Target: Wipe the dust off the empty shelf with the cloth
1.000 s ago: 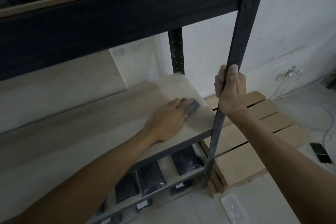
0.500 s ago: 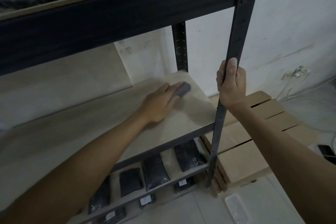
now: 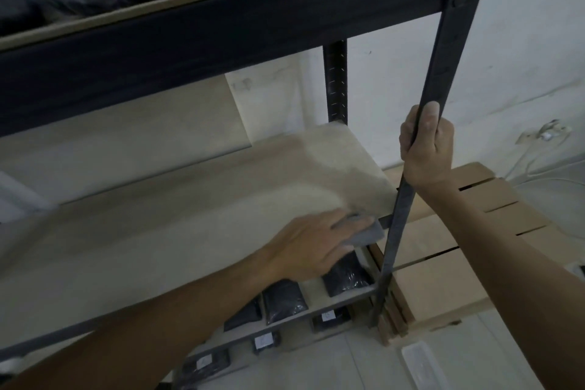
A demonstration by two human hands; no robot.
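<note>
Head view showed my left hand (image 3: pixel 311 244), fingers (image 3: pixel 348 223) flat and pressed together on the grey cloth (image 3: pixel 460 236) at the near right edge of the empty shelf (image 3: pixel 190 215). My right hand (image 3: pixel 425 149), fingers wrapped around the black upright post (image 3: pixel 443 73), likely braced me. White wall (image 3: pixel 522 41) behind; pale dusty board.

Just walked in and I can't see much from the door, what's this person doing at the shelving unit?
They are dusting the empty shelf of a dark metal rack. The left hand presses a grey cloth flat at the shelf's front edge, near the right corner. The right hand has a closed grip around the front upright post, apparently steadying the rack or themselves. Black packages sit on the shelf below, and more dark bundles fill the shelf above.
</note>
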